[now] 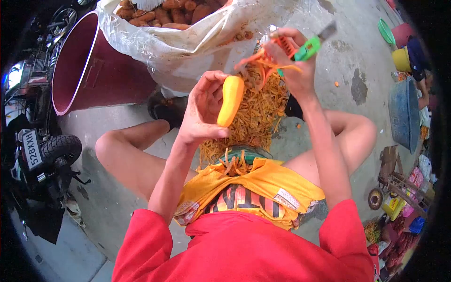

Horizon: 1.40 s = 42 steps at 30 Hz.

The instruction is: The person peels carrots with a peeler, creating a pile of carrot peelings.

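Note:
My left hand (202,105) is closed around a smooth peeled carrot (230,101), thumb at its lower end and fingers behind it. To the right and higher, my right hand (291,61) is closed on a knife with a green handle (307,49), its short blade (327,31) pointing up and right. A ridged red-orange tool (283,43) shows in the same hand, with blurred orange strips hanging beside it. Beneath both hands lies a large heap of carrot peelings (256,117), and more peelings rest on the yellow shorts (235,164) in my lap.
A white sack (188,51) of unpeeled carrots (164,14) stands ahead, beside a tilted maroon bin (101,70). Motorcycles (42,150) are at the left. At the right are a blue tub (404,115), a person's arm (424,91) and a wooden stool (408,192).

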Available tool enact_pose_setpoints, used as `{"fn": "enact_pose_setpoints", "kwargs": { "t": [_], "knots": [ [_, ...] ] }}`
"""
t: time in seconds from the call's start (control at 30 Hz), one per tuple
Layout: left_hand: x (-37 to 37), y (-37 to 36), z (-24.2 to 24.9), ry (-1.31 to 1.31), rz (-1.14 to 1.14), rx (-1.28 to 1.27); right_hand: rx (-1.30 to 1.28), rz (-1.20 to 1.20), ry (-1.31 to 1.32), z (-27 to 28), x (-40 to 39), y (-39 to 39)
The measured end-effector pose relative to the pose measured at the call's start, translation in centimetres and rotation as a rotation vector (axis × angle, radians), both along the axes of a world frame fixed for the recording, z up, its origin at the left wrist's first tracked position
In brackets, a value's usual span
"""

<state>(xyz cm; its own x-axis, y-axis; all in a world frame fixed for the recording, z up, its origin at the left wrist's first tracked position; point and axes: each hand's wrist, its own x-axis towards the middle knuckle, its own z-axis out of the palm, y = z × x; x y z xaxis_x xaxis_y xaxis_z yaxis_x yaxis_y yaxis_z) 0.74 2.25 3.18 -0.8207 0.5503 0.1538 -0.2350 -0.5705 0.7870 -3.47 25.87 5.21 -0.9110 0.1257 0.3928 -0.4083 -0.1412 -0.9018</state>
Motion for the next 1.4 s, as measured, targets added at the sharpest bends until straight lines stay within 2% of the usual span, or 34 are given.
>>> {"fn": "enact_pose_setpoints", "kwargs": {
  "t": [0.07,0.13,0.17,0.2,0.27,0.3,0.33,0.4,0.5,0.53,0.57,0.67,0.7,0.8,0.83,0.87,0.93,0.97,1.0,1.07,1.1,1.13,1.2,1.23,1.3,1.37,1.4],
  "knots": [
    [0.4,0.4,0.4,-0.141,0.158,-0.067,0.020,0.075,0.064,0.5,1.6,-1.4],
    [0.3,0.0,-0.2,-0.150,0.149,-0.066,0.283,0.041,0.215,0.8,2.5,-2.4],
    [0.3,-0.3,-0.3,-0.115,0.111,-0.044,-0.005,0.072,0.042,-0.3,1.8,-2.4],
    [0.5,-0.6,-0.4,-0.082,0.070,-0.020,-0.006,0.063,0.033,-1.4,0.8,-1.3],
    [0.5,-0.6,0.5,-0.062,0.000,0.043,0.320,-0.185,-0.050,-3.1,-1.7,2.0],
    [0.6,-0.4,2.1,-0.166,0.005,0.017,0.206,-0.169,-0.014,-3.0,-2.1,2.2],
    [0.7,-0.3,2.9,-0.274,0.016,-0.009,0.205,-0.165,-0.010,-3.0,-2.0,2.3],
    [0.4,-0.3,2.2,-0.233,0.016,0.026,0.047,-0.119,-0.095,-1.5,-0.3,1.7],
    [0.9,0.0,1.0,-0.272,0.108,-0.214,-0.039,-0.040,-0.182,-1.1,1.1,0.1],
    [1.2,0.2,0.8,-0.274,0.105,-0.217,-0.088,0.005,-0.225,-0.9,1.3,-0.5],
    [1.3,0.5,0.8,-0.244,0.104,-0.224,0.016,-0.035,-0.145,-1.1,1.0,-1.0],
    [1.5,0.7,0.8,-0.167,0.083,-0.266,0.065,-0.047,-0.108,-0.9,1.2,-1.8],
    [1.6,0.7,0.3,-0.179,0.048,-0.187,0.012,-0.035,-0.050,-1.6,0.5,-1.6],
    [1.6,0.2,0.0,-0.199,-0.005,-0.073,0.024,-0.126,-0.170,-2.4,-0.8,-0.4],
    [1.4,0.0,0.0,-0.181,-0.028,-0.086,-0.108,-0.078,-0.194,-2.7,-0.7,-0.2],
    [1.5,-0.2,-0.1,-0.170,-0.048,-0.097,-0.108,-0.079,-0.196,-2.0,-0.1,-0.6],
    [2.1,-0.1,0.5,-0.220,-0.010,-0.150,-0.135,0.085,-0.082,0.2,1.1,-1.9],
    [2.2,0.0,0.7,-0.265,0.017,-0.208,-0.016,0.069,-0.025,0.0,1.1,-2.0],
    [2.1,-0.2,0.1,-0.266,0.016,-0.210,-0.018,0.068,-0.026,-0.9,0.5,-1.5],
    [2.0,-0.6,-1.2,-0.176,-0.177,-0.076,0.127,-0.048,0.010,-2.1,-0.9,-0.6],
    [1.5,-0.8,-1.2,-0.168,-0.181,-0.075,-0.022,-0.024,-0.143,-1.8,-0.6,-0.3],
    [1.3,-1.0,-1.2,-0.141,-0.217,-0.123,-0.020,-0.025,-0.140,-1.6,-0.3,0.0],
    [1.4,-0.9,0.1,-0.125,-0.239,-0.165,0.020,0.169,-0.041,-0.5,0.2,-0.1],
    [1.4,-0.8,1.0,-0.075,-0.199,-0.303,0.024,0.174,-0.043,-0.3,0.0,0.0],
    [1.4,-1.2,0.9,-0.027,-0.174,-0.539,0.220,0.147,-0.106,-0.4,-0.4,0.4],
    [1.7,-1.2,1.0,0.071,-0.162,-0.528,0.463,0.071,-0.106,-1.1,-1.4,1.3],
    [1.6,-1.2,1.1,0.172,-0.139,-0.516,0.465,0.063,-0.102,-1.6,-1.3,2.0]
  ]
}}
